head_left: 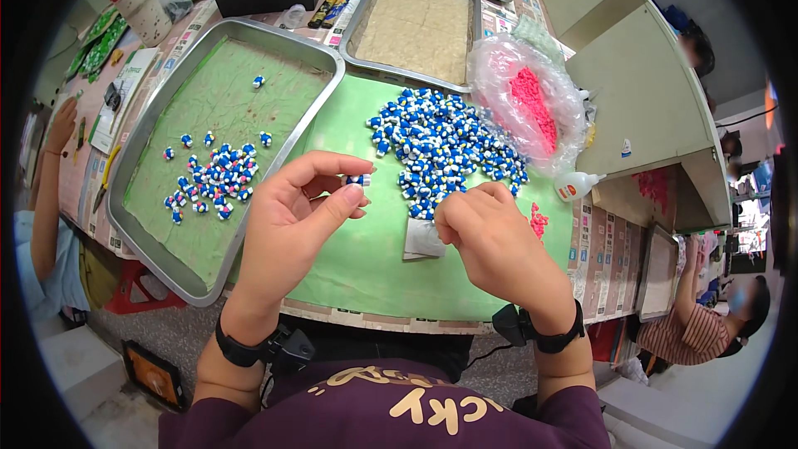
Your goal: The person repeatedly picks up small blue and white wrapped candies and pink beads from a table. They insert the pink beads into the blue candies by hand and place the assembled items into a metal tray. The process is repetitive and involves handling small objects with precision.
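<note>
The left hand (291,220) pinches a blue-and-white miniature (357,180) between thumb and fingers; the right hand (499,233) is curled narrow by a whitish square pad (422,239), and what it grips cannot be told. Left of the left hand, a green-lined metal tray (329,75) contains pink-marked miniatures (223,170). Beyond the right hand, a clear plastic bag (492,62) contains pink pieces (532,104).

It's a pinch from the left hand (295,209), thumb (334,208) and forefinger (317,165) close together, and to its right the right hand (497,231), fingers curled, back upward!
</note>
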`<state>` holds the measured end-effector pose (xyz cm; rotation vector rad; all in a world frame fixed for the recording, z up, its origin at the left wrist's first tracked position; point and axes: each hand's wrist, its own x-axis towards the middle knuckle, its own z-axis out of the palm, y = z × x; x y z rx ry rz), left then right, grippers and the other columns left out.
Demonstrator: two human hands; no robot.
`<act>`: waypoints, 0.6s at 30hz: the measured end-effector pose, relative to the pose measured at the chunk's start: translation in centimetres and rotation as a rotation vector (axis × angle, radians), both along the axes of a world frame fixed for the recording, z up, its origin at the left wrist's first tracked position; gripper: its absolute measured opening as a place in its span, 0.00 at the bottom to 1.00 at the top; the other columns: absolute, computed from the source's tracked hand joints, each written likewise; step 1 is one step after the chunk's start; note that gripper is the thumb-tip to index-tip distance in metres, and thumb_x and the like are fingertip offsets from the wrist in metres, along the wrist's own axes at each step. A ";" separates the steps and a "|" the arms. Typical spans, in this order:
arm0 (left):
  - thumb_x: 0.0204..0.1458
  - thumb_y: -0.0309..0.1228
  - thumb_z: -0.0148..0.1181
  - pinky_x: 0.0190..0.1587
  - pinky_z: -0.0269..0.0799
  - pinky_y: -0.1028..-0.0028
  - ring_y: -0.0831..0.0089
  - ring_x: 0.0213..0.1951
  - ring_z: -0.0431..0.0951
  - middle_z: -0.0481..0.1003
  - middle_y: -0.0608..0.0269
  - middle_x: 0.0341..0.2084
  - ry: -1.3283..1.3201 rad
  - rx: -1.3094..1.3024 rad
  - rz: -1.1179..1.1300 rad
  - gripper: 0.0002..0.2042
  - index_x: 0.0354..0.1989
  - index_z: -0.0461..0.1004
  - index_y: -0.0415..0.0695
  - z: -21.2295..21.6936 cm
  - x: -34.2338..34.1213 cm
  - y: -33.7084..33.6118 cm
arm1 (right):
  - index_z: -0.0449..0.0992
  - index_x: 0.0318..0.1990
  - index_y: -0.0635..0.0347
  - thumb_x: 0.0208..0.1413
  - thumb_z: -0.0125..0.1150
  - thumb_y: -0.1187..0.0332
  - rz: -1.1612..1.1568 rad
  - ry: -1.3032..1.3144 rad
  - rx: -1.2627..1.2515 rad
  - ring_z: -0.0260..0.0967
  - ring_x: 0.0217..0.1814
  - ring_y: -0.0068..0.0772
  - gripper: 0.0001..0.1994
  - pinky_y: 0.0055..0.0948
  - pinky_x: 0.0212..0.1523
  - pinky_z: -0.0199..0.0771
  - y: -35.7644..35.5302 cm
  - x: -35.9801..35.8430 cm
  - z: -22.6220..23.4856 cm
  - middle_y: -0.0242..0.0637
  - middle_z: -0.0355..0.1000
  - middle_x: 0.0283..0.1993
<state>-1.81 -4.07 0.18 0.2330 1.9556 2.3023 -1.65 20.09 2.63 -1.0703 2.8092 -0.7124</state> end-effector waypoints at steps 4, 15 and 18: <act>0.56 0.21 0.57 0.43 0.75 0.75 0.73 0.42 0.79 0.77 0.58 0.44 -0.030 0.107 0.024 0.12 0.49 0.73 0.35 -0.2 0.1 0.4 | 0.65 0.33 0.57 0.46 0.50 0.83 -0.005 -0.003 0.002 0.67 0.36 0.40 0.09 0.37 0.49 0.60 -0.1 0.0 -0.2 0.35 0.66 0.29; 0.53 0.17 0.60 0.48 0.76 0.72 0.70 0.44 0.80 0.78 0.57 0.41 -0.098 0.291 -0.078 0.12 0.46 0.72 0.35 0.2 0.7 2.9 | 0.60 0.32 0.56 0.53 0.59 0.85 -0.123 -0.032 -0.552 0.67 0.36 0.27 0.15 0.26 0.41 0.67 -1.1 0.7 2.3 0.35 0.70 0.34; 0.53 0.16 0.60 0.48 0.76 0.75 0.74 0.44 0.79 0.77 0.59 0.41 -0.060 0.324 -0.105 0.11 0.45 0.72 0.35 0.6 1.0 4.0 | 0.64 0.32 0.56 0.50 0.61 0.84 -0.233 -0.028 -0.689 0.71 0.38 0.30 0.13 0.31 0.48 0.61 -2.1 1.0 2.1 0.31 0.72 0.34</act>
